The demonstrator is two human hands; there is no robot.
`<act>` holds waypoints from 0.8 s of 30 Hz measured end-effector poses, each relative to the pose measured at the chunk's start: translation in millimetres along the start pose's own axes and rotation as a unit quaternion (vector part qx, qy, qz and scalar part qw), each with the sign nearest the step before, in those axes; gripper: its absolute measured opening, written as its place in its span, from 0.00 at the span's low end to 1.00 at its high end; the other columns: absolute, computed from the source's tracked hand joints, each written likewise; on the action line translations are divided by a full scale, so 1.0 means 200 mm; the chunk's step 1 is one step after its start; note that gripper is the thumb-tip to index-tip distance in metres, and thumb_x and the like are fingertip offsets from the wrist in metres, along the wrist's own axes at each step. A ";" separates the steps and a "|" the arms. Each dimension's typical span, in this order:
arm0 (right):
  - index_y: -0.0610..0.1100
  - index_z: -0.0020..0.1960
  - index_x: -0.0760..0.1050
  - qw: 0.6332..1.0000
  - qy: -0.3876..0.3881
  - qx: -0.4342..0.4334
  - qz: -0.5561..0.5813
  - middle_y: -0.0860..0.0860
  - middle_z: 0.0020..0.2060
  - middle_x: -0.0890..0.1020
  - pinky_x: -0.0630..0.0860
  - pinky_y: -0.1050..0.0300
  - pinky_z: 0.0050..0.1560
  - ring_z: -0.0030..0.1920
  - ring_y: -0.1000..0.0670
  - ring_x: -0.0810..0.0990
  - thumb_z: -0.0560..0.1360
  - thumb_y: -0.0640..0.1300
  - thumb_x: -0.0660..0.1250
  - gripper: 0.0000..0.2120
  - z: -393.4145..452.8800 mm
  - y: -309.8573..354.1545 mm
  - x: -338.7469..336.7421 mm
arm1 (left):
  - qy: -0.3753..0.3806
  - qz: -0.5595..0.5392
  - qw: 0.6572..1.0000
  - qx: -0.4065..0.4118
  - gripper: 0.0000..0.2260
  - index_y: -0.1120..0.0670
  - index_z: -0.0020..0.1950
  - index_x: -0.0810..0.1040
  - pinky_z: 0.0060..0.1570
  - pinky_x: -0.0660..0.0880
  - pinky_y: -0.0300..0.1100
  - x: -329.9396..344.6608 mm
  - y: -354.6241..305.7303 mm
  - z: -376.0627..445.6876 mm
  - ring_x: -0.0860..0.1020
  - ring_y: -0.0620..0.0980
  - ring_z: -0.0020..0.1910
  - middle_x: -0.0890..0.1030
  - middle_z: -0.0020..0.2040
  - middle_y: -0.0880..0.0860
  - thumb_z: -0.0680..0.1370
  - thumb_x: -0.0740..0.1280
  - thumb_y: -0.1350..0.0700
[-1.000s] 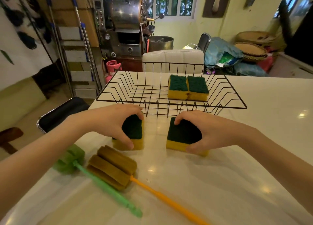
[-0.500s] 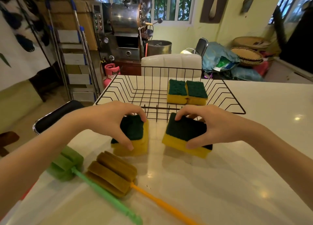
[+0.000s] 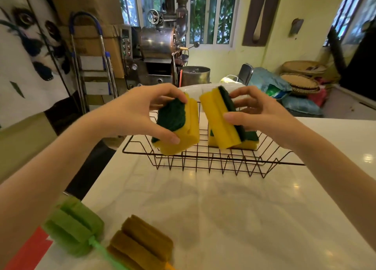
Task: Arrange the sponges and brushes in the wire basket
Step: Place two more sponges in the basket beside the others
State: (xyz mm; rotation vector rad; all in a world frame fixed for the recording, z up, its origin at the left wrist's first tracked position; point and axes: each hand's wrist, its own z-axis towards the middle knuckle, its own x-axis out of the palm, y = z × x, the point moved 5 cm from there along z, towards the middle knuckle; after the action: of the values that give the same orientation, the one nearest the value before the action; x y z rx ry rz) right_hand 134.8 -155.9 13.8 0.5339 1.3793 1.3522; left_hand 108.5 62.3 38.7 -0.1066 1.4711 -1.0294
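My left hand (image 3: 140,111) grips a yellow sponge with a dark green scouring face (image 3: 179,127), held tilted above the near left part of the black wire basket (image 3: 213,162). My right hand (image 3: 258,113) grips a second yellow-and-green sponge (image 3: 221,119), tilted on edge above the basket's middle. Behind that sponge, sponges lying in the basket (image 3: 250,141) are mostly hidden. A green sponge brush (image 3: 73,227) and a brown sponge brush with an orange handle (image 3: 140,245) lie on the white table (image 3: 244,219) at the near left.
A dark chair seat (image 3: 89,168) sits off the table's left edge. Beyond the table stand a white chair back (image 3: 203,88), a metal machine (image 3: 160,46), a stepladder (image 3: 93,66) and bags with woven trays (image 3: 299,82) at the right.
Both hands have lifted their sponges off the table and carried them up and forward over the basket, tipping them on edge. The camera view has dropped closer to the brushes.
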 end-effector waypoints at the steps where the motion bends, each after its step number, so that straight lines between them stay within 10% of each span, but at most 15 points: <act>1: 0.57 0.52 0.70 1.000 -0.014 0.011 0.013 0.53 0.51 0.78 0.80 0.61 0.38 0.47 0.54 0.81 0.52 0.59 0.73 0.29 0.05 -0.02 0.00 | -0.004 0.007 1.000 -0.003 0.31 0.37 0.55 0.70 0.52 0.69 0.28 -0.01 0.02 0.04 0.71 0.36 0.60 0.72 0.59 0.37 0.54 0.73 0.43; 10: 0.52 0.66 0.59 0.989 -0.092 0.108 0.039 0.50 0.51 0.76 0.80 0.56 0.38 0.49 0.49 0.79 0.63 0.56 0.72 0.37 0.39 -0.25 0.02 | -0.006 0.089 0.996 -0.026 0.30 0.43 0.59 0.67 0.54 0.73 0.39 0.02 0.38 0.39 0.69 0.47 0.60 0.70 0.60 0.46 0.61 0.76 0.55; 24: 0.46 0.64 0.65 0.953 -0.065 0.080 -0.285 0.46 0.56 0.77 0.78 0.48 0.50 0.53 0.46 0.76 0.65 0.64 0.66 0.34 0.68 -0.38 0.20 | 0.123 0.211 0.963 -0.112 0.31 0.53 0.60 0.66 0.52 0.73 0.47 0.20 0.71 0.63 0.72 0.53 0.55 0.74 0.58 0.54 0.62 0.76 0.57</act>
State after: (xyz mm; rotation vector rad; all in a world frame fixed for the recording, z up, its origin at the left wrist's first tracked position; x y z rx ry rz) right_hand 267.9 -83.3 -38.1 0.2871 1.4001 0.7309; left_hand 276.1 57.1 -58.1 0.1751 1.7394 -0.5412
